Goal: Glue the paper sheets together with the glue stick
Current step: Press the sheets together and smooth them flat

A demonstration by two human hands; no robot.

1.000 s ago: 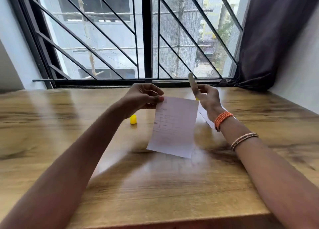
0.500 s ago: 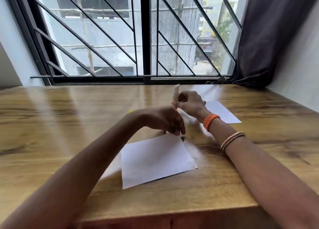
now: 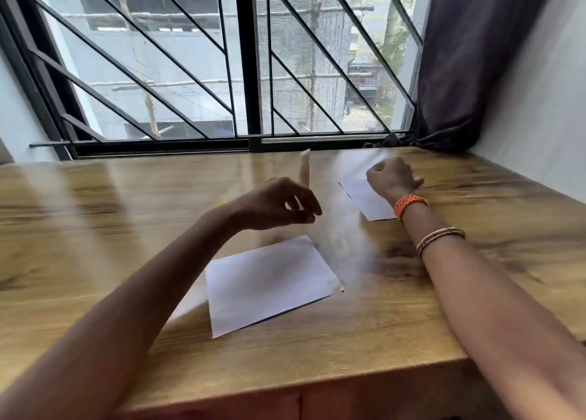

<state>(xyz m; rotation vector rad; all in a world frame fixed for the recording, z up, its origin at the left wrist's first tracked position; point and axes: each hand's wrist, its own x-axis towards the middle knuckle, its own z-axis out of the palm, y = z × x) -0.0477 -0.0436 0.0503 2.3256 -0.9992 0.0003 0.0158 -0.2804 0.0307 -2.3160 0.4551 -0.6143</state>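
Observation:
One white paper sheet (image 3: 269, 283) lies flat on the wooden table (image 3: 95, 229) in front of me. My left hand (image 3: 279, 205) hovers above its far edge, fingers curled around the base of a white glue stick (image 3: 304, 166) that points straight up; the stick's lower end is hidden behind the hand. A second white sheet (image 3: 364, 197) lies farther right. My right hand (image 3: 391, 177) rests on that sheet's far end, closed and blurred, with a pale smear of paper beside it.
A small yellow cap (image 3: 223, 203) peeks out just behind my left wrist. A barred window (image 3: 250, 71) runs along the table's far edge. A dark curtain (image 3: 459, 71) and a white wall (image 3: 539, 102) close off the right side.
My right hand let go of the glue stick and moved right onto the far sheet. My left hand rose off the near sheet up to the stick. The near sheet stays flat.

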